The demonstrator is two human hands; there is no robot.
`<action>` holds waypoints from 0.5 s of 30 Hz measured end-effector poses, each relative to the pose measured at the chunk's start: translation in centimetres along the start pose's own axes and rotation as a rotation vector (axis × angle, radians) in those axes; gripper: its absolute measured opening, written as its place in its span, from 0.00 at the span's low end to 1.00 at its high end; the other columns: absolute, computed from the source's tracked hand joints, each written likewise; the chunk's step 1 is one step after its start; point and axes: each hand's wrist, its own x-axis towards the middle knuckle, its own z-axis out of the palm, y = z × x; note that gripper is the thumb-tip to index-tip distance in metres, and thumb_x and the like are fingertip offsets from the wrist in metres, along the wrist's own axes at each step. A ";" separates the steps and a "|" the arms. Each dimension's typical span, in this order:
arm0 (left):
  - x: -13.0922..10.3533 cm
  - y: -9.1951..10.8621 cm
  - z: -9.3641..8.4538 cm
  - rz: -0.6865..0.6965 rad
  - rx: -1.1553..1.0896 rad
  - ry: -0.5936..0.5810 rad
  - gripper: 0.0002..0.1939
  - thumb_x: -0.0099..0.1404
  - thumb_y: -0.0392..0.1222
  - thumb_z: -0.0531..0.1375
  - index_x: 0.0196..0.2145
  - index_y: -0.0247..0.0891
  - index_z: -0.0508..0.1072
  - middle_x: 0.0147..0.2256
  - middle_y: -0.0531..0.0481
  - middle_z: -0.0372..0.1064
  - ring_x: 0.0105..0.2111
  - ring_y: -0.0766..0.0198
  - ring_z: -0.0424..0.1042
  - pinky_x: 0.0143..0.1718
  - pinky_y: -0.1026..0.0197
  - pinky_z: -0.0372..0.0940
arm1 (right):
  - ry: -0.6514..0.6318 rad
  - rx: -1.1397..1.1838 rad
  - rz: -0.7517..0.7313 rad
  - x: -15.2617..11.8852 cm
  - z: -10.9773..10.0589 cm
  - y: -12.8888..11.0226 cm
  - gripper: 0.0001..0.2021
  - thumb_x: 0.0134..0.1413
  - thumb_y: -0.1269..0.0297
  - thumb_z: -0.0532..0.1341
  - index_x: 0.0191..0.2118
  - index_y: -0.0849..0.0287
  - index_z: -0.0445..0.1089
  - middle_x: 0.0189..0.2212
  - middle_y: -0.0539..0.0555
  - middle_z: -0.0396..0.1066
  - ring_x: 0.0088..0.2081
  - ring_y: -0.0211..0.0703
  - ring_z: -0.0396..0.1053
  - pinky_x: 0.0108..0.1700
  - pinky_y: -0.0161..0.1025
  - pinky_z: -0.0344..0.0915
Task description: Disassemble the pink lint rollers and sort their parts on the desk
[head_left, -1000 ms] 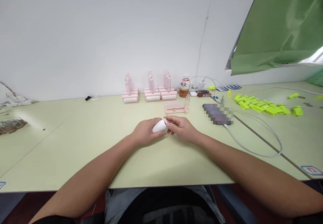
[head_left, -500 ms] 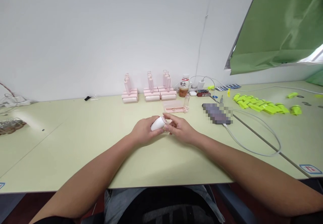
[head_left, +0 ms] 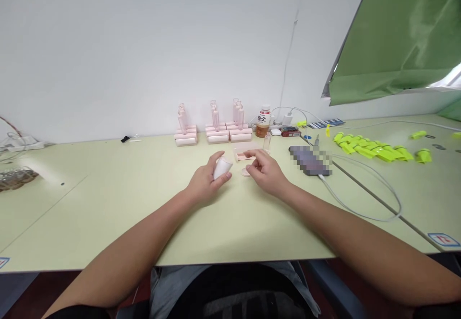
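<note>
My left hand (head_left: 204,180) is closed around a white lint-roller roll (head_left: 222,167), held tilted above the table. My right hand (head_left: 265,171) is just to the right of it, thumb and forefinger apart. By its thumb tip a small pale pink round piece (head_left: 245,172) appears to lie on the table; whether the thumb touches it I cannot tell. Beyond the right fingers lies an open pink lint-roller case (head_left: 240,157), partly covered by that hand. Its clear pink handle (head_left: 267,142) stands up at the right end.
Several pink lint rollers (head_left: 186,139) with upright handles stand along the wall. Right of them are a labelled bottle (head_left: 262,122) and small boxes (head_left: 290,132). A phone (head_left: 309,160) with a white cable (head_left: 360,216) lies on the right, before several yellow-green pieces (head_left: 374,148).
My hands have moved apart. The right hand has left the roll's end and shifted right, and a pink round piece now shows by its thumb. The left hand keeps the roll.
</note>
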 end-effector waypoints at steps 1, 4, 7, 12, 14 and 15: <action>0.1 0.0 0.0 -0.005 -0.012 0.023 0.35 0.66 0.59 0.52 0.65 0.42 0.49 0.35 0.49 0.72 0.32 0.56 0.72 0.32 0.59 0.61 | -0.019 -0.097 0.010 0.2 -0.1 0.5 0.17 0.54 0.67 0.58 0.51 0.58 0.68 0.47 0.59 0.68 0.33 0.42 0.68 0.38 0.42 0.66; 0.3 -0.3 -0.1 -0.026 -0.070 0.077 0.31 0.65 0.58 0.54 0.60 0.43 0.54 0.33 0.51 0.70 0.29 0.59 0.70 0.30 0.61 0.60 | -0.182 -0.306 0.040 0.6 0.1 1.8 0.21 0.54 0.63 0.60 0.55 0.58 0.67 0.51 0.61 0.66 0.46 0.51 0.68 0.45 0.45 0.64; 0.5 -0.6 -0.2 -0.111 -0.124 0.186 0.24 0.62 0.58 0.56 0.49 0.42 0.60 0.27 0.55 0.65 0.26 0.62 0.66 0.27 0.62 0.58 | -0.338 -0.431 0.073 0.6 0.7 2.4 0.22 0.56 0.61 0.60 0.56 0.60 0.67 0.50 0.64 0.68 0.49 0.56 0.67 0.46 0.45 0.63; 1.1 -0.9 -0.4 -0.212 -0.271 0.331 0.19 0.59 0.56 0.58 0.28 0.42 0.54 0.22 0.59 0.54 0.21 0.68 0.58 0.22 0.65 0.54 | -0.408 -0.495 0.071 0.8 0.7 2.1 0.15 0.57 0.67 0.56 0.49 0.62 0.72 0.42 0.63 0.70 0.41 0.53 0.69 0.40 0.42 0.60; 1.4 -1.0 -0.5 -0.289 -0.430 0.320 0.16 0.59 0.52 0.58 0.28 0.42 0.54 0.21 0.60 0.53 0.19 0.69 0.57 0.20 0.66 0.54 | -0.424 -0.491 0.060 0.8 0.4 1.9 0.12 0.56 0.67 0.57 0.44 0.62 0.74 0.39 0.62 0.70 0.37 0.50 0.69 0.37 0.40 0.59; 1.6 -1.1 -0.5 -0.339 -0.519 0.308 0.14 0.59 0.50 0.57 0.29 0.42 0.55 0.21 0.60 0.54 0.17 0.70 0.57 0.18 0.66 0.53 | -0.435 -0.488 0.057 0.8 0.3 1.8 0.10 0.55 0.67 0.57 0.40 0.61 0.74 0.37 0.61 0.69 0.35 0.49 0.68 0.36 0.40 0.59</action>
